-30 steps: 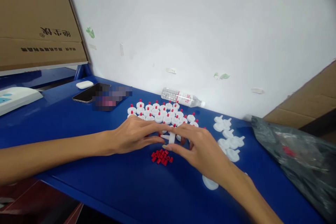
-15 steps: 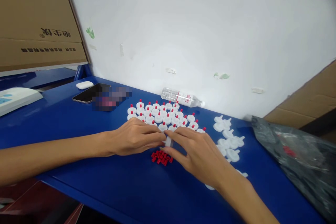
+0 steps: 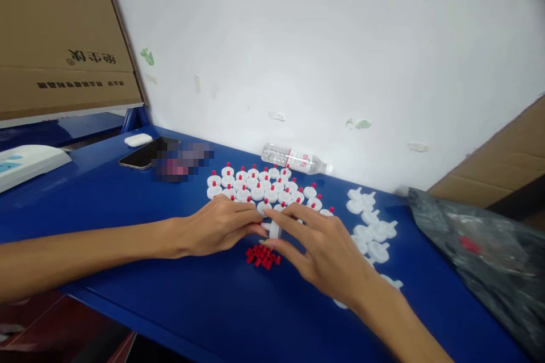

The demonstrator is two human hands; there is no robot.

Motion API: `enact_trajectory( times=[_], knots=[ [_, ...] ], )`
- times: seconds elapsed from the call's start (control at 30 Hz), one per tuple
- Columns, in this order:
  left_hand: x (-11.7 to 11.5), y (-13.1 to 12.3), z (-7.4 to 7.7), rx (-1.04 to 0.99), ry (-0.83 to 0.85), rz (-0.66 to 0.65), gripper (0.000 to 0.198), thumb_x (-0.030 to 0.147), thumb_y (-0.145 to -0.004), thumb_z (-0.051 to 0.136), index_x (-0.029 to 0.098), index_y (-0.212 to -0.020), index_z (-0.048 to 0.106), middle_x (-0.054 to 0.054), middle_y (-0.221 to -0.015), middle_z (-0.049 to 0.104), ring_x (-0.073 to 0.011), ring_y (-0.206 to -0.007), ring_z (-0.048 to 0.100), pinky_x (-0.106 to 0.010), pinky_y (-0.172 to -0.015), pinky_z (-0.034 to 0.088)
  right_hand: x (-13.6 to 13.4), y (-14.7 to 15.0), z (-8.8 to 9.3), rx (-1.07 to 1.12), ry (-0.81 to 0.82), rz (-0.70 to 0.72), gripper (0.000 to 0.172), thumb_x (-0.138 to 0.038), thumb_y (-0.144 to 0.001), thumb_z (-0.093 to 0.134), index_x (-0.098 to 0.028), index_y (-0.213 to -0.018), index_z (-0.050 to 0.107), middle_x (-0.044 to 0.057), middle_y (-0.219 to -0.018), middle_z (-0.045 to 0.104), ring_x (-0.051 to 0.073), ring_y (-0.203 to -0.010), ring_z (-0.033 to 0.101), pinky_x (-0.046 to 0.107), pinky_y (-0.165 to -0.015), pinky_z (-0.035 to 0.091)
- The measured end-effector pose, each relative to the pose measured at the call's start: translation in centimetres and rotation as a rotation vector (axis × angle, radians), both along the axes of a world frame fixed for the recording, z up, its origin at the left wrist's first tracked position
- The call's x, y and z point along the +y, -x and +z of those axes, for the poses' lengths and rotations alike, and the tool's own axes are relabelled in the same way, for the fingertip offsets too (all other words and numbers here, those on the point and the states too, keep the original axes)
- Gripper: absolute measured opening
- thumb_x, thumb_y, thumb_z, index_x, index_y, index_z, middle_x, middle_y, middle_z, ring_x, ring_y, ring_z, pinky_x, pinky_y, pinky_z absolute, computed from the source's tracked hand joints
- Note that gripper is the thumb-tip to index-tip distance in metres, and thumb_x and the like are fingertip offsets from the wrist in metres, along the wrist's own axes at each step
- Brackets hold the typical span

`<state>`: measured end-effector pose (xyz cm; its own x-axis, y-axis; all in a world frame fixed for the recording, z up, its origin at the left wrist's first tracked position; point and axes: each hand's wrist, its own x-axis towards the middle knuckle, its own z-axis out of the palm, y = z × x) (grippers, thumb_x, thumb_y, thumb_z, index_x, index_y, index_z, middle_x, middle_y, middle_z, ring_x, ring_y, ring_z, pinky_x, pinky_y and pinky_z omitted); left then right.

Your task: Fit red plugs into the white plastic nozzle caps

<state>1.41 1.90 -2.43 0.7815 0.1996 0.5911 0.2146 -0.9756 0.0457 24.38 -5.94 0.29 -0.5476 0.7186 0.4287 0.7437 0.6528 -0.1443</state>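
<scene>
My right hand [image 3: 313, 238] grips a white nozzle cap [image 3: 275, 231] between thumb and fingers, its narrow spout turned to the left. Pinched at that spout's tip are the fingers of my left hand [image 3: 225, 224], with a trace of a small red cap showing between them, mostly hidden. Just below the hands lies a pile of small red caps [image 3: 263, 256]. Behind them stand several white nozzle caps with red tips [image 3: 271, 194], upright in a cluster. To the right are several white nozzle caps without red tips [image 3: 378, 250], partly hidden by my right forearm.
A clear water bottle [image 3: 296, 159] lies along the wall. At the left are a phone [image 3: 147, 154], a white case [image 3: 138, 140], a blurred-out item [image 3: 183, 163] and a white device [image 3: 29, 164]. A dark plastic bag [image 3: 477, 255] covers the right side of the blue table [image 3: 204, 306].
My left fingers have drawn slightly back to the left, so more of the white nozzle cap and its spout shows. My right hand stays almost in place.
</scene>
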Motion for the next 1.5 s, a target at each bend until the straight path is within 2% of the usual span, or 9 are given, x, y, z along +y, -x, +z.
enact_trajectory(
  times=[0.27, 0.47, 0.57, 0.67, 0.8, 0.93, 1.17, 1.33, 1.5],
  knots=[
    [-0.1, -0.2, 0.2, -0.03, 0.085, -0.035, 0.035, 0.032, -0.11, 0.038, 0.015, -0.091, 0.062, 0.0, -0.068, 0.061, -0.009, -0.05, 0.051, -0.024, -0.049, 0.037, 0.0, -0.1, 0.2, -0.009, -0.086, 0.016, 0.037, -0.041, -0.104, 0.049, -0.021, -0.133, 0.06, 0.008, -0.111, 0.072, 0.018, -0.091, 0.07, 0.028, -0.071, 0.055],
    [-0.4, -0.5, 0.6, 0.026, 0.081, 0.031, 0.031, 0.03, -0.107, 0.042, 0.015, -0.089, 0.062, 0.0, -0.069, 0.062, -0.0102, -0.051, 0.053, -0.025, -0.047, 0.038, 0.1, -0.5, 0.5, -0.177, -0.261, 0.022, 0.028, -0.024, -0.103, 0.05, -0.018, -0.127, 0.063, 0.009, -0.119, 0.073, 0.019, -0.097, 0.072, 0.027, -0.065, 0.054],
    [-0.6, -0.4, 0.9, 0.019, 0.099, 0.062, 0.025, 0.025, -0.104, 0.043, 0.015, -0.098, 0.065, -0.001, -0.074, 0.066, -0.0106, -0.054, 0.057, -0.024, -0.05, 0.041, 0.4, -1.3, 0.7, -0.143, -0.333, -0.036, 0.024, -0.02, -0.101, 0.05, -0.022, -0.121, 0.065, 0.006, -0.125, 0.072, 0.018, -0.096, 0.072, 0.028, -0.071, 0.054],
    [-0.6, -0.2, 1.0, 0.025, 0.118, 0.061, 0.024, 0.019, -0.101, 0.043, 0.015, -0.094, 0.066, -0.002, -0.073, 0.065, -0.0105, -0.054, 0.056, -0.024, -0.05, 0.041, 1.4, -2.7, 1.4, -0.037, -0.379, -0.169, 0.019, -0.022, -0.1, 0.051, -0.025, -0.111, 0.067, 0.003, -0.121, 0.074, 0.017, -0.095, 0.072, 0.026, -0.071, 0.052],
    [-0.4, -0.1, 0.8, 0.049, 0.147, 0.059, 0.025, 0.018, -0.1, 0.043, 0.015, -0.088, 0.065, -0.001, -0.07, 0.063, -0.0103, -0.052, 0.053, -0.025, -0.048, 0.038, 4.5, -5.0, 2.7, 0.053, -0.253, -0.411, 0.015, -0.036, -0.096, 0.061, -0.027, -0.106, 0.068, 0.001, -0.099, 0.076, 0.017, -0.074, 0.069, 0.028, -0.058, 0.044],
    [-0.3, 0.0, 0.5, 0.06, 0.175, 0.069, 0.02, 0.017, -0.097, 0.045, 0.017, -0.098, 0.065, -0.001, -0.077, 0.067, -0.0108, -0.055, 0.056, -0.026, -0.05, 0.038, 8.3, -6.2, 3.0, -0.067, -0.142, -0.522, 0.017, -0.038, -0.095, 0.06, -0.026, -0.099, 0.072, 0.006, -0.111, 0.072, 0.024, -0.094, 0.066, 0.03, -0.063, 0.042],
    [-0.5, 0.3, 0.8, 0.112, 0.226, 0.065, 0.027, 0.02, -0.091, 0.049, 0.021, -0.117, 0.056, 0.0, -0.089, 0.071, -0.0144, -0.064, 0.065, -0.029, -0.059, 0.044, 12.0, -6.5, 2.0, -0.164, 0.044, -0.447, 0.027, -0.043, -0.096, 0.058, -0.025, -0.092, 0.078, 0.004, -0.078, 0.073, 0.019, -0.073, 0.065, 0.029, -0.06, 0.04],
    [-0.7, 0.4, 1.0, 0.223, 0.211, 0.046, 0.029, 0.023, -0.092, 0.049, 0.022, -0.121, 0.056, -0.003, -0.101, 0.069, -0.0179, -0.074, 0.068, -0.032, -0.062, 0.047, 10.7, -7.0, 3.6, -0.176, 0.036, -0.463, 0.034, -0.042, -0.101, 0.047, -0.023, -0.102, 0.076, 0.007, -0.085, 0.075, 0.022, -0.078, 0.067, 0.032, -0.066, 0.042],
    [-0.9, 0.6, 1.3, 0.28, 0.152, 0.021, 0.033, 0.034, -0.092, 0.057, 0.021, -0.122, 0.056, -0.005, -0.111, 0.067, -0.0209, -0.081, 0.069, -0.033, -0.065, 0.049, 4.9, -7.1, 4.4, -0.163, 0.052, -0.435, 0.032, -0.042, -0.102, 0.048, -0.026, -0.102, 0.076, 0.006, -0.094, 0.075, 0.025, -0.089, 0.067, 0.038, -0.08, 0.047]
  ],
)
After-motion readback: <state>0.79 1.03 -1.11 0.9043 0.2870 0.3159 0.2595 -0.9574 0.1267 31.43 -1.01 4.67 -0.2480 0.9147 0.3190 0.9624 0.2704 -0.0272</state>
